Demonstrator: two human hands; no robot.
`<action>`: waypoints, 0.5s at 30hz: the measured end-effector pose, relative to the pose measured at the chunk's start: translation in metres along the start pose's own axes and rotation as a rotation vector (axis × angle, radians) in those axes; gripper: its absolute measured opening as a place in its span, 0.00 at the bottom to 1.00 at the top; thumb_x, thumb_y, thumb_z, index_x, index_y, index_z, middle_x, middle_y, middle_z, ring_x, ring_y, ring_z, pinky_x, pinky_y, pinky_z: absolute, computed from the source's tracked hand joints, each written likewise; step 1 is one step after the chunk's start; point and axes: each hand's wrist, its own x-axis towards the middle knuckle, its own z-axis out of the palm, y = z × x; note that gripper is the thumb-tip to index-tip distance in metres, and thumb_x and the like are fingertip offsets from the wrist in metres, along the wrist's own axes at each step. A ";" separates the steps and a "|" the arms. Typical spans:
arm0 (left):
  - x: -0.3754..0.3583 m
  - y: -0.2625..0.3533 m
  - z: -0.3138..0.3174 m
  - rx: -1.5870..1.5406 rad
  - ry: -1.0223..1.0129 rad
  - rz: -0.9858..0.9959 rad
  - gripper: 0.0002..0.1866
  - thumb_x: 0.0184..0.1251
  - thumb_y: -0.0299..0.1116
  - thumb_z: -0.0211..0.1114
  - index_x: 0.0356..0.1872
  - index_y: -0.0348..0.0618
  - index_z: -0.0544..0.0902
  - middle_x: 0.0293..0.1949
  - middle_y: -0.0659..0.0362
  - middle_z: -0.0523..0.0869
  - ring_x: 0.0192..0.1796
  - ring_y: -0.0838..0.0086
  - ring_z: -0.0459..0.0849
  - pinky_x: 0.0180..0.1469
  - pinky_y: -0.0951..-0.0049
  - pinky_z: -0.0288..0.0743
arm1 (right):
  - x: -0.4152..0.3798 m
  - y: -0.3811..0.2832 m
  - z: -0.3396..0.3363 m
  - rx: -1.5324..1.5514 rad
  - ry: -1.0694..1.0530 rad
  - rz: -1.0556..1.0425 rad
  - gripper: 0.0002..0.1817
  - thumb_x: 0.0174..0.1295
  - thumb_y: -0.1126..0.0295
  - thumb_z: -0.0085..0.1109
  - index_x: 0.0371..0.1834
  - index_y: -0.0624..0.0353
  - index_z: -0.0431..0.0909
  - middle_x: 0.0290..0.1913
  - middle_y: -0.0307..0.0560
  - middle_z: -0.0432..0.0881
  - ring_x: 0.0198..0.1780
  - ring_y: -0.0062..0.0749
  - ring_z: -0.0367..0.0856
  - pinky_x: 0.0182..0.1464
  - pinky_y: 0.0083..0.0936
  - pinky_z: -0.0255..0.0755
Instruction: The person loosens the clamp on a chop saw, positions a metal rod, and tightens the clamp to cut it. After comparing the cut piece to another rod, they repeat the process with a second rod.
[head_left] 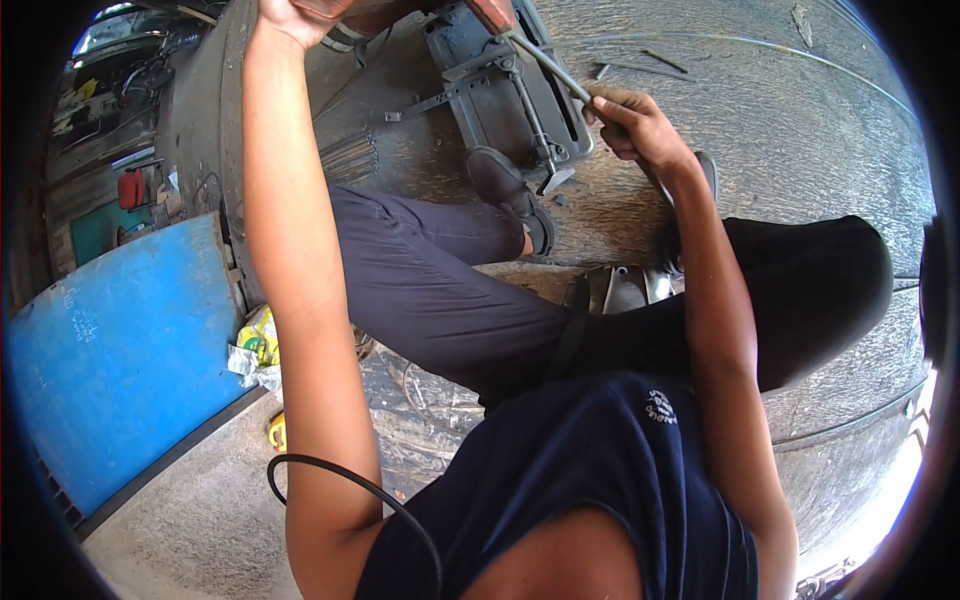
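A person's right hand (640, 130) is closed around a metal rod (550, 66), which slants up and left from the fingers towards a red part (490, 14) beside a grey metal frame (485, 108); the left hand (300, 18) is cut off by the top edge, so its grip cannot be told

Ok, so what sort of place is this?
Probably a metal workshop, though I can't be sure: there's a screw clamp, a bar in the person's right hand, and thin loose rods lying nearby.
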 end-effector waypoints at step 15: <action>0.003 -0.003 -0.003 -0.018 0.023 0.022 0.25 0.58 0.52 0.62 0.46 0.41 0.80 0.29 0.58 0.80 0.30 0.69 0.80 0.41 0.58 0.83 | 0.013 0.016 0.001 -0.137 0.339 -0.123 0.10 0.66 0.74 0.62 0.47 0.61 0.74 0.34 0.40 0.81 0.21 0.17 0.72 0.18 0.16 0.60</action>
